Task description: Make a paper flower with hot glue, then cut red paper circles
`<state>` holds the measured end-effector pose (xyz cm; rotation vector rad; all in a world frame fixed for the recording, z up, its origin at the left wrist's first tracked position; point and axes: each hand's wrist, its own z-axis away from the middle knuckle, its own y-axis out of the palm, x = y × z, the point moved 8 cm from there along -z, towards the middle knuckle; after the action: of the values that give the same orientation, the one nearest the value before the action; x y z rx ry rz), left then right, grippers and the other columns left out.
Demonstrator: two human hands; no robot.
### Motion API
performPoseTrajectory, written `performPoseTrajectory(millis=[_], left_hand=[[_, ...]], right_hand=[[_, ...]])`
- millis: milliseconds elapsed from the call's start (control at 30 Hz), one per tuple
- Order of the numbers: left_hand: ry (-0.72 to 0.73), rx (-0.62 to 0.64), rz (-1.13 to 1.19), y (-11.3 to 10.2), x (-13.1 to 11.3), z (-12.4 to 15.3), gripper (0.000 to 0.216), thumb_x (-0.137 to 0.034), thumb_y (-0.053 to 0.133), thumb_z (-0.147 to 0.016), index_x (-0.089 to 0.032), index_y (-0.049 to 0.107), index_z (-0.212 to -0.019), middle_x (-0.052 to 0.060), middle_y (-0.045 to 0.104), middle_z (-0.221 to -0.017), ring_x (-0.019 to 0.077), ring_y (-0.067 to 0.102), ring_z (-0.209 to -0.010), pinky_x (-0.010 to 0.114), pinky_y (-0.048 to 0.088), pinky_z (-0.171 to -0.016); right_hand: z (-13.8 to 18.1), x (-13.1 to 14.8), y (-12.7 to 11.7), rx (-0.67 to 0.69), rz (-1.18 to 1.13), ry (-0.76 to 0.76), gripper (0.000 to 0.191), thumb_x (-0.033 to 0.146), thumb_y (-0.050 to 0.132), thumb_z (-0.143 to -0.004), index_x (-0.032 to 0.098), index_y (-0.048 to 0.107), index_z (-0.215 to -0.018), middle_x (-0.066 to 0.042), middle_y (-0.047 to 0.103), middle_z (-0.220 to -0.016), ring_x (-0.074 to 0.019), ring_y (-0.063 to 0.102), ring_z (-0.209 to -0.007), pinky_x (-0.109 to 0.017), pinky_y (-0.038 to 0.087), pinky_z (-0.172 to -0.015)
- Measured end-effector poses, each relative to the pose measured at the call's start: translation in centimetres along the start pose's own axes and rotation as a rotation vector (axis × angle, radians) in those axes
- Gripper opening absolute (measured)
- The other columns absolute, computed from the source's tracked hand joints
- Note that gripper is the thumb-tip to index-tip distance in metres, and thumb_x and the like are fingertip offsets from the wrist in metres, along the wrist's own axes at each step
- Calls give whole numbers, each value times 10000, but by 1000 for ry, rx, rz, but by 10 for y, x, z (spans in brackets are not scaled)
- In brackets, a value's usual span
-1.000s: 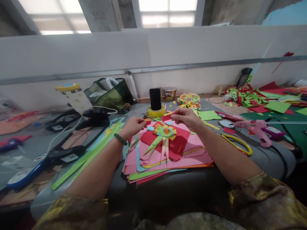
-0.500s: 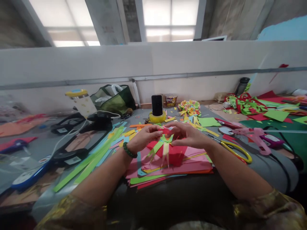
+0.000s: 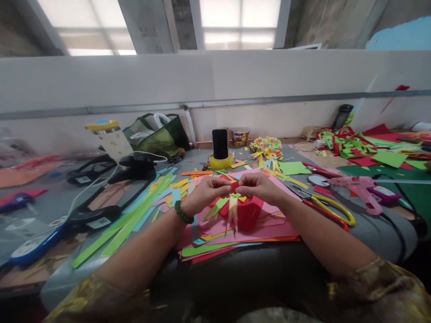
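Note:
Over a stack of coloured paper sheets (image 3: 276,229), my left hand (image 3: 209,192) and my right hand (image 3: 261,187) meet with fingertips pinched. Between them is a small red paper piece (image 3: 235,186), held from both sides. Directly below the fingers hang green and pale yellow paper tails (image 3: 233,211) with pointed ends. Larger red paper (image 3: 252,214) lies beneath these tails on the pink sheets. My fingers hide part of the small piece, so I cannot tell how it joins the tails.
Yellow-handled scissors (image 3: 332,208) and a pink glue gun (image 3: 365,193) lie at the right. A phone (image 3: 220,144) stands in a yellow tape roll (image 3: 220,161) ahead. Green paper strips (image 3: 134,215) and a tilted cup (image 3: 112,141) are at the left. A paper flower ball (image 3: 266,147) sits behind.
My right hand's fingers, spread and arched before, have closed into a pinch on the small red piece. Both hands are now closer together. The view has shifted slightly.

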<state>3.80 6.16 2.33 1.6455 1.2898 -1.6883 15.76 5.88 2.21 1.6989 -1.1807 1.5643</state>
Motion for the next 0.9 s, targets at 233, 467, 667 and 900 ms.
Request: performPoseTrajectory(millis=[233,467,667,900], left_hand=[[101,-5,-72,-1,-1,-2,348,-500,704,-755,-153,728,-742,12,603,-636,126,498,-614,246,418,-574],[118,2,-138,3,-5,-2,368,-534,675,-761,-170,720,-731,29,655,-679,147,541,-650,271,460,-623],[106,-161,-108,-11,-7,1,344,-515,698,-728,-172,721,-743,31,674,-699,152,550,-660,277,458,-628],[109,-209,-135,-14,-6,2,349,-525,698,-733,-178,706,-759,29,680,-713,158,557,-661,292,467,-638]], right_hand=[[-3,-15,-1,-35,-49,106,384,435,864,-583,174,589,-646,67,563,-527,-62,507,-464,-199,402,-465],[-5,-24,-3,-67,-79,139,357,367,863,-577,181,568,-652,57,587,-547,-76,550,-483,-199,427,-469],[-3,-14,-7,-110,-102,78,438,464,867,-578,196,559,-736,44,626,-621,-88,585,-500,-216,476,-497],[-1,-11,-7,-114,-156,37,427,540,797,-636,200,567,-752,46,594,-628,-91,560,-528,-218,460,-489]])
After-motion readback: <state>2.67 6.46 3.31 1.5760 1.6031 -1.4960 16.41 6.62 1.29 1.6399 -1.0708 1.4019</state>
